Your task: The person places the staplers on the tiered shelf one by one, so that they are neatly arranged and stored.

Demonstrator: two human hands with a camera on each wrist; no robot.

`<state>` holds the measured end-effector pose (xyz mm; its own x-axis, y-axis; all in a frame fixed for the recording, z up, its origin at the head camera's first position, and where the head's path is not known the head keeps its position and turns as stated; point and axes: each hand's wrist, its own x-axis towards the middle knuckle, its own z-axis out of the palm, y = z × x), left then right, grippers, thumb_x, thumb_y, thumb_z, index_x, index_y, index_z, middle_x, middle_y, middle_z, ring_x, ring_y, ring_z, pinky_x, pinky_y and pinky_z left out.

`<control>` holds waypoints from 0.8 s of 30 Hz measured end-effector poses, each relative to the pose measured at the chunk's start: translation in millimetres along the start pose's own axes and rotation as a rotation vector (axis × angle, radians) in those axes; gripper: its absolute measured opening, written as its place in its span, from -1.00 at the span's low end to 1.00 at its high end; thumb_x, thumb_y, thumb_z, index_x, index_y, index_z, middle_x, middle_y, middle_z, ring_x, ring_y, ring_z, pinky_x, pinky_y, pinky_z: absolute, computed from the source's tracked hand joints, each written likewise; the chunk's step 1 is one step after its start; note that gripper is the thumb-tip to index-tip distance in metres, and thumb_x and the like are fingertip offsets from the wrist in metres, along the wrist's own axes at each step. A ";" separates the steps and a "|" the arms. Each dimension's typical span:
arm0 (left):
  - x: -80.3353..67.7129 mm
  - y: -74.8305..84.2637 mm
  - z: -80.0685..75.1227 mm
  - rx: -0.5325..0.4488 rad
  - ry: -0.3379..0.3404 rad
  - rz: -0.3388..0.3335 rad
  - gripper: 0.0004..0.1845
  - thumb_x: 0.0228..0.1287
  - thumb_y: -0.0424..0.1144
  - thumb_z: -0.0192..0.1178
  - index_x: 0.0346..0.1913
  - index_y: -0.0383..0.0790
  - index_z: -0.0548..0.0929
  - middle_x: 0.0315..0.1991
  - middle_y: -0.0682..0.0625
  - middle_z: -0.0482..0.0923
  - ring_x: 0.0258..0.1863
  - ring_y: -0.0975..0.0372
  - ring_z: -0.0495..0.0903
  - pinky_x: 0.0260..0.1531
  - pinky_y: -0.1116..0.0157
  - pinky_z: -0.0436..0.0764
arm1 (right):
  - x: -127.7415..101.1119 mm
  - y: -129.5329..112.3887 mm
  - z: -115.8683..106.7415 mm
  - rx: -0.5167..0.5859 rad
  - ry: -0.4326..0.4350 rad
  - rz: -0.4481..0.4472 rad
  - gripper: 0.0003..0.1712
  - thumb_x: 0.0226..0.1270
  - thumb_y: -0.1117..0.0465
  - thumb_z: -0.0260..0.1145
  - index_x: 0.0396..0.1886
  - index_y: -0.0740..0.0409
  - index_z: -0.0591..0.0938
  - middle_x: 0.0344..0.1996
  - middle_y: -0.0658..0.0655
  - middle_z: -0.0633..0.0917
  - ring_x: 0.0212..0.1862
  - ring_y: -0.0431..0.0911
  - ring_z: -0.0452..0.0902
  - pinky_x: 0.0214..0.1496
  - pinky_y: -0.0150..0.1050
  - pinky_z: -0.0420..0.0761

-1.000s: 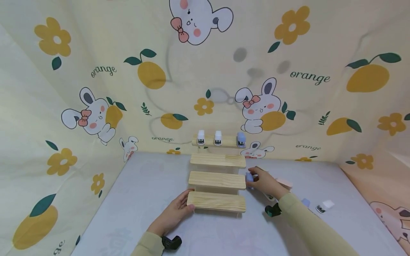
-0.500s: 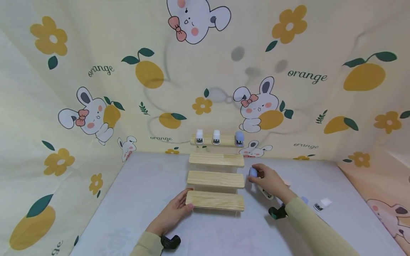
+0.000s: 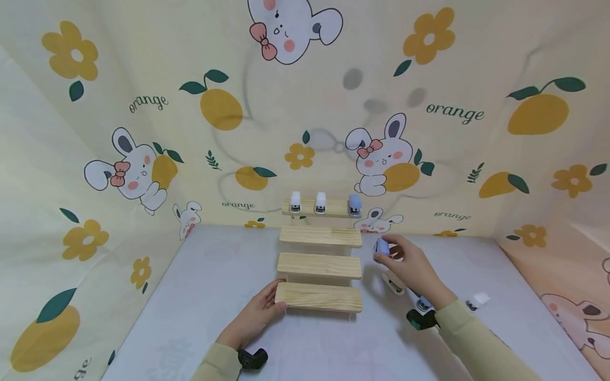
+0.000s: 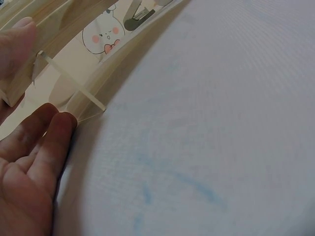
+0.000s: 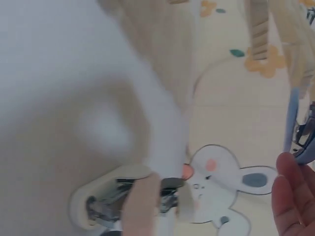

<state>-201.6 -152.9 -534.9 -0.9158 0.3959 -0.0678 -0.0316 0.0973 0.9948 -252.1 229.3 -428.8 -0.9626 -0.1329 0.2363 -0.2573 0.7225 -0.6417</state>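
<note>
In the head view, my right hand (image 3: 416,272) pinches a small blue stapler (image 3: 382,250) above the table, to the right of a stepped wooden rack (image 3: 319,296). Part of that blue stapler (image 5: 305,130) shows at the fingertips in the right wrist view. My left hand (image 3: 259,313) grips the left end of the rack's lowest shelf, thumb on the board. Its fingers touch near a thin clear leg (image 4: 74,82) in the left wrist view. Two white staplers (image 3: 295,202) (image 3: 321,202) and a blue one (image 3: 355,205) stand on the top shelf.
Right of the rack, a cream stapler (image 3: 393,283), a blue stapler (image 3: 423,304) and a white stapler (image 3: 478,301) lie on the table. A pinkish stapler (image 5: 140,206) is blurred in the right wrist view. A printed cloth (image 3: 267,106) hangs behind and at the sides.
My right hand has lifted the blue stapler and moved it right, away from the end of the shelves. The left hand stays on the lowest shelf.
</note>
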 end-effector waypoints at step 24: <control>-0.7 -0.8 2.6 0.030 0.030 -0.031 -0.24 0.10 0.03 0.19 0.34 0.13 0.09 0.31 0.04 0.13 0.28 0.25 0.10 0.23 0.31 0.14 | 10.8 -62.9 25.2 0.196 0.114 -0.332 -0.41 0.07 -0.06 0.32 0.12 -0.08 0.40 -0.21 -0.12 0.50 -0.29 -0.24 0.45 -0.32 -0.37 0.53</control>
<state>-199.8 -150.8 -535.8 -0.9261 0.3649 -0.0959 -0.0486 0.1367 0.9894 -248.4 165.3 -404.3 -0.8118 -0.2532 0.5261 -0.5744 0.5085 -0.6415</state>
